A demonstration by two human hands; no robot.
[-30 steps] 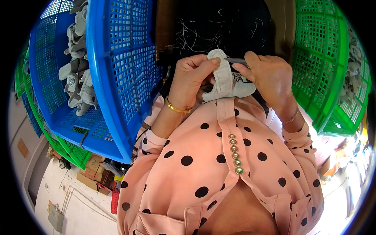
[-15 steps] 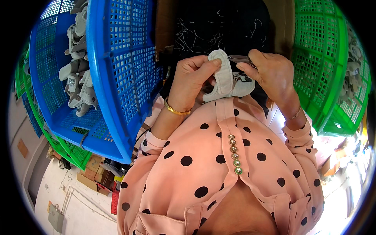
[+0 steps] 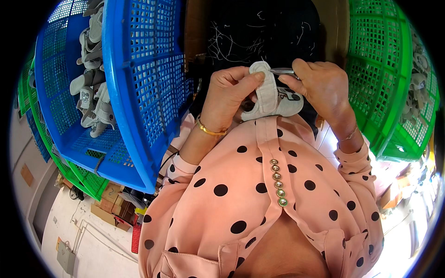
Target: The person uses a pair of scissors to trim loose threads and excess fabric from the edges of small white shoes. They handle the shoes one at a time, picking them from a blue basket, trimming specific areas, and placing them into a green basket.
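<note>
My left hand [image 3: 226,97] pinches a small white shoe upper [image 3: 266,99] between thumb and fingers, just in front of my body. Its rounded strap end points up, and a dark printed pattern shows on the side toward my right hand. My right hand [image 3: 324,88] is closed around metal thread snips [image 3: 282,71], whose slim blades reach left to the edge of the strap. Most of the snips' handle is hidden in my fingers, and I cannot make out a thread between the blades.
At left stands a blue plastic basket [image 3: 109,83] with several similar shoe pieces [image 3: 92,99] in it. A green basket [image 3: 375,78] with more pieces rises at right. White thread scraps [image 3: 232,44] lie on the black surface ahead. Cardboard boxes [image 3: 111,206] sit at lower left.
The shoe upper has shifted slightly right and down in my left hand. The snips have turned a little, and their blades catch more light now.
</note>
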